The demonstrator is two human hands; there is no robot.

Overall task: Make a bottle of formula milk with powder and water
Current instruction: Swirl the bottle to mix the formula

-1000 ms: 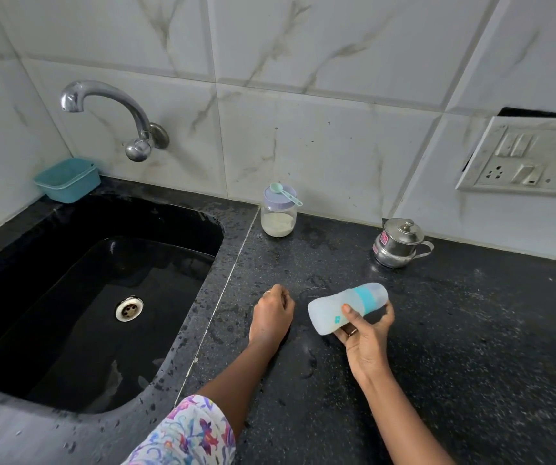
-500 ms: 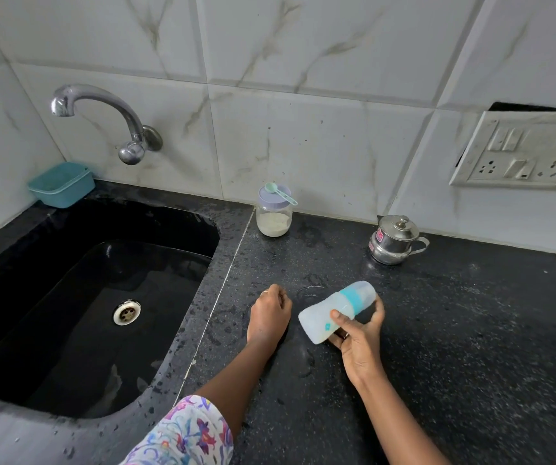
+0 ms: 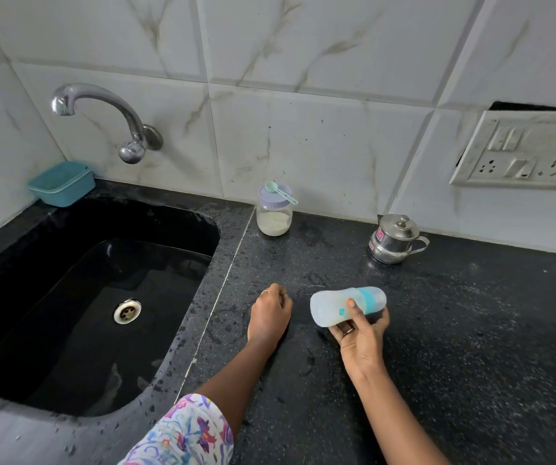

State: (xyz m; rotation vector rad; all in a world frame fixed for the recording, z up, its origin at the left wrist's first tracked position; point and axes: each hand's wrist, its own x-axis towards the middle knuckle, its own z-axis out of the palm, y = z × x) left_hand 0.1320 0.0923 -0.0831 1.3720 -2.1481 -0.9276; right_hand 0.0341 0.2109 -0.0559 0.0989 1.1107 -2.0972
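My right hand point(image 3: 360, 333) grips a translucent baby bottle point(image 3: 331, 305) with a teal collar, lying on its side just above the black counter point(image 3: 454, 347), its base pointing left and its capped top to the right. My left hand point(image 3: 269, 310) rests on the counter to the bottle's left, fingers curled under, holding nothing that I can see. A glass jar of white powder point(image 3: 274, 218) with a lilac lid stands by the wall, a teal scoop point(image 3: 280, 191) lying across the lid. A small lidded steel pot point(image 3: 394, 238) stands at the back right.
A deep black sink point(image 3: 85, 297) with a metal drain fills the left side, a chrome tap point(image 3: 102, 109) on the wall above it. A teal plastic tub point(image 3: 62, 182) sits in the back left corner. A wall socket plate point(image 3: 521, 152) hangs at the right. The counter is wet.
The bottle stays tilted in my right hand and has shifted only slightly. My left hand has not moved. The view has shifted a little.
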